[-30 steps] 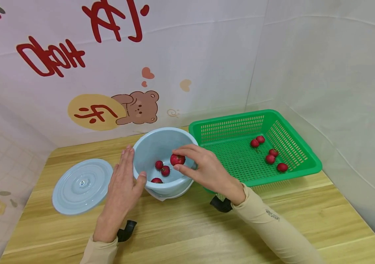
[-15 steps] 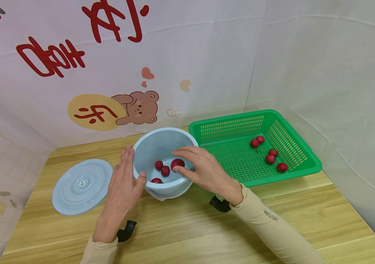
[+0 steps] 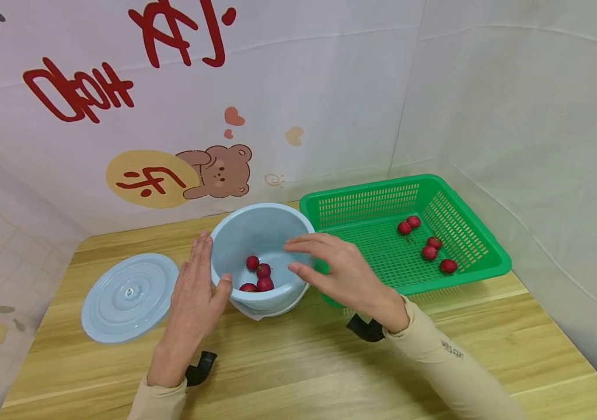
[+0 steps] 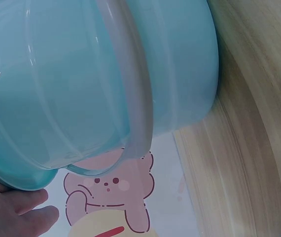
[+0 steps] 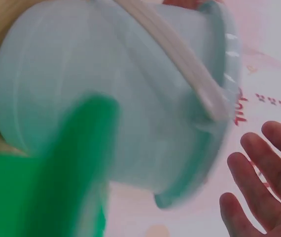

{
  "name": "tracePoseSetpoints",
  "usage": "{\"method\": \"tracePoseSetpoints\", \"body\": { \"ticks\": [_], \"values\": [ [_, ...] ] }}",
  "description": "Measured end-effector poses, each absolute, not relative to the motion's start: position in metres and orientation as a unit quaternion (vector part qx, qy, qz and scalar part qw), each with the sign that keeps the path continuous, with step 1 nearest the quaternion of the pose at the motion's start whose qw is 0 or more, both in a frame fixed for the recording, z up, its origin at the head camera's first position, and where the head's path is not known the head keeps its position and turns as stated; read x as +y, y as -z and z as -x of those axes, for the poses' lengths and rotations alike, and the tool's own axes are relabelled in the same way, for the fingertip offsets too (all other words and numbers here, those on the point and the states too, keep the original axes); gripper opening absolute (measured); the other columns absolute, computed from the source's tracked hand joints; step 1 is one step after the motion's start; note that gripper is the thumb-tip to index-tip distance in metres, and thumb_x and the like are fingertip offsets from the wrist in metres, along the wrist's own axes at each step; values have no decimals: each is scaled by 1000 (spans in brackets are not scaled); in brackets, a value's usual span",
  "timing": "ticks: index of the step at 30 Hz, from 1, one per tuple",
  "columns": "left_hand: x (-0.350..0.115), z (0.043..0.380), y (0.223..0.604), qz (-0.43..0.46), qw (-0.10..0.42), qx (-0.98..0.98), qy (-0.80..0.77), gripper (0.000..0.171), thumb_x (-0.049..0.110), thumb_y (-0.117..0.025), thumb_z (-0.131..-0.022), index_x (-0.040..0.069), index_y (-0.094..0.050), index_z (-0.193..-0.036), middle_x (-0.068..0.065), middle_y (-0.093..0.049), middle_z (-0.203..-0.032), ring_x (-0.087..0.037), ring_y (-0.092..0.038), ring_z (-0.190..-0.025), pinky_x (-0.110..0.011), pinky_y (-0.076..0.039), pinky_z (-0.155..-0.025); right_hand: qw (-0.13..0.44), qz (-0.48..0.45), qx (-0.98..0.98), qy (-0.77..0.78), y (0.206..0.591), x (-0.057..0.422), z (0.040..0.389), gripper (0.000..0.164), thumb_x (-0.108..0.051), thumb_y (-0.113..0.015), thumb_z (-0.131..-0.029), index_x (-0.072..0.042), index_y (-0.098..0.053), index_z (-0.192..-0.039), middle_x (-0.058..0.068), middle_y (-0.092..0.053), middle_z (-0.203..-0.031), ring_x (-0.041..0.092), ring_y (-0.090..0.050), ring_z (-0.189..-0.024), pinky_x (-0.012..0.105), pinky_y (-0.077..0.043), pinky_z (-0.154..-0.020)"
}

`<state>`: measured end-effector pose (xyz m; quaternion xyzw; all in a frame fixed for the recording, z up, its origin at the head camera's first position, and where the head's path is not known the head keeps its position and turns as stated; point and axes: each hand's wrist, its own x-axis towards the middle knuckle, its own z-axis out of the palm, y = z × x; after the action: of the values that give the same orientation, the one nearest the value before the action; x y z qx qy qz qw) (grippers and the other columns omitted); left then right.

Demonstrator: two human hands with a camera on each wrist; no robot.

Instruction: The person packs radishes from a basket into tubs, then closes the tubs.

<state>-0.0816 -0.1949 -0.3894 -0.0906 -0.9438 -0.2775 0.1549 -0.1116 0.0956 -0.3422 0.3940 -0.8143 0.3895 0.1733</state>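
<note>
A light blue bucket (image 3: 272,302) stands upright on the table, and several small round red fruits (image 3: 265,284) lie on its bottom. My left hand (image 3: 198,291) rests against the bucket's left rim with its fingers extended. Over the right side of the rim hovers my right hand (image 3: 342,271), fingers spread and nothing between them. In the right wrist view the fingers (image 5: 261,177) stand apart from the bucket (image 5: 106,89). The left wrist view shows fingertips (image 4: 32,212) at the rim of the bucket (image 4: 71,89), whose pale handle (image 4: 135,74) hangs down its side.
To the right, a green slotted basket (image 3: 361,195) holds several more red fruits (image 3: 429,252), close beside the bucket. A light blue lid (image 3: 130,297) lies flat on the wooden table (image 3: 298,373) at the left. A white printed cloth (image 3: 340,105) hangs behind.
My right hand has let go of a red fruit, which dropped into the bucket and now lies among the others. That hand has drawn back slightly to the right. My left hand stays in place.
</note>
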Motion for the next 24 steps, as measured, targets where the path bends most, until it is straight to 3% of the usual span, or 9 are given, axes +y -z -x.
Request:
{"method": "tracePoseSetpoints", "body": {
  "ticks": [12,19,23,24],
  "values": [
    [-194,82,389,92,154,-944,277,75,31,-50,-100,4,-23,-164,-9,-20,-172,-33,-17,-158,-71,-22,-117,193,-405,-806,-386,316,141,113,37,-9,-82,-86,-8,-75,-123,1,-72,-126,19,-65,-121,33,-55,-98],
    [-194,81,390,93,157,-943,277,75,31,-51,-100,4,-23,-164,-9,-20,-172,-33,-17,-158,-71,-22,-117,203,-390,-819,-369,308,167,122,36,-7,-81,-87,-10,-75,-122,1,-73,-123,20,-65,-120,23,-50,-99],
    [-194,81,390,95,160,-942,279,74,31,-51,-100,4,-24,-164,-10,-21,-172,-33,-18,-158,-71,-23,-117,215,-385,-827,-350,307,182,130,37,-5,-81,-85,-11,-76,-121,0,-74,-121,19,-67,-117,19,-49,-96],
    [-194,82,390,95,160,-942,278,74,31,-51,-100,3,-24,-164,-10,-21,-172,-33,-18,-158,-71,-23,-117,217,-383,-829,-344,307,186,132,37,-5,-82,-85,-11,-76,-121,0,-74,-121,18,-67,-115,17,-50,-91]
  ]
}}
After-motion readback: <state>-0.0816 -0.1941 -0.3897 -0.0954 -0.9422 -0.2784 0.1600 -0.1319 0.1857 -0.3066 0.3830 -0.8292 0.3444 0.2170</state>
